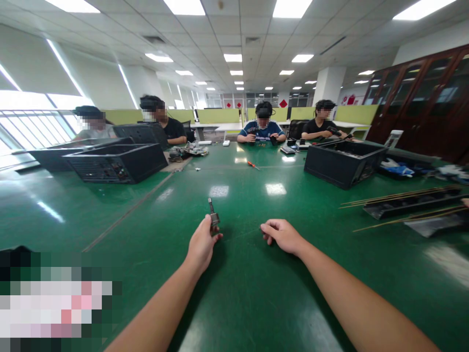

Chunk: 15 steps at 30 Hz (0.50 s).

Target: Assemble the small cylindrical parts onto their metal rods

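Note:
My left hand (201, 244) is closed around a metal drill chuck (214, 218), a short dark-grey cylinder whose thin shank points up and away from me. Part of its body is hidden behind my fingers. To the right, my right hand (282, 235) is closed in a pinch just above the green table (242, 283). A tiny dark bit shows at its fingertips, too small to name. The two hands are apart, with bare green surface between them.
An orange-handled screwdriver (252, 165) lies farther off. Black computer cases (117, 164) stand at the left, another black case (340, 164) at the right. Thin brass-coloured rods (395, 197) and dark metal channels (414, 203) lie right. Several people sit around the table.

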Each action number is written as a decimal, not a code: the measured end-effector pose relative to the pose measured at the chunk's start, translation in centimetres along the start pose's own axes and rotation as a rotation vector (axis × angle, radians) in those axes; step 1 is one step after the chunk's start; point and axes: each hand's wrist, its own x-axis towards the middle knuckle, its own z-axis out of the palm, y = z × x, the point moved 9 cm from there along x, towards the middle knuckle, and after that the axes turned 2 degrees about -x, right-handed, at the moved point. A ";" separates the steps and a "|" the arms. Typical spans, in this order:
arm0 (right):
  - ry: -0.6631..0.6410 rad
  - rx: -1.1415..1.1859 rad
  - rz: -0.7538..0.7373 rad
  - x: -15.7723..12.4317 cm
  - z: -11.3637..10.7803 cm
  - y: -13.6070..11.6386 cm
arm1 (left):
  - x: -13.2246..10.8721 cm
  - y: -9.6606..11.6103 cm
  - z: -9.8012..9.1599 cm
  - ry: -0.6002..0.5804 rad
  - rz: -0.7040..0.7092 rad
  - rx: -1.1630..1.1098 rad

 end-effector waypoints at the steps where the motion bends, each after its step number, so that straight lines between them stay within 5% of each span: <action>1: 0.000 -0.005 -0.001 0.0 0.0 0.0 | -0.1 0.2 -0.2 0.022 -0.004 -0.028; 5: -0.005 -0.017 -0.002 0.0 0.2 0.0 | -1.0 1.9 -1.1 0.073 -0.020 -0.047; 8: -0.008 -0.035 -0.006 0.0 0.3 0.0 | -2.7 5.6 -3.6 0.064 0.102 0.286; 12: -0.012 -0.063 -0.007 0.1 0.4 -0.3 | -6.7 9.9 -10.3 0.151 0.312 1.116; 15: -0.018 -0.076 -0.009 0.1 0.7 -0.4 | -9.2 10.5 -15.6 0.152 0.487 1.398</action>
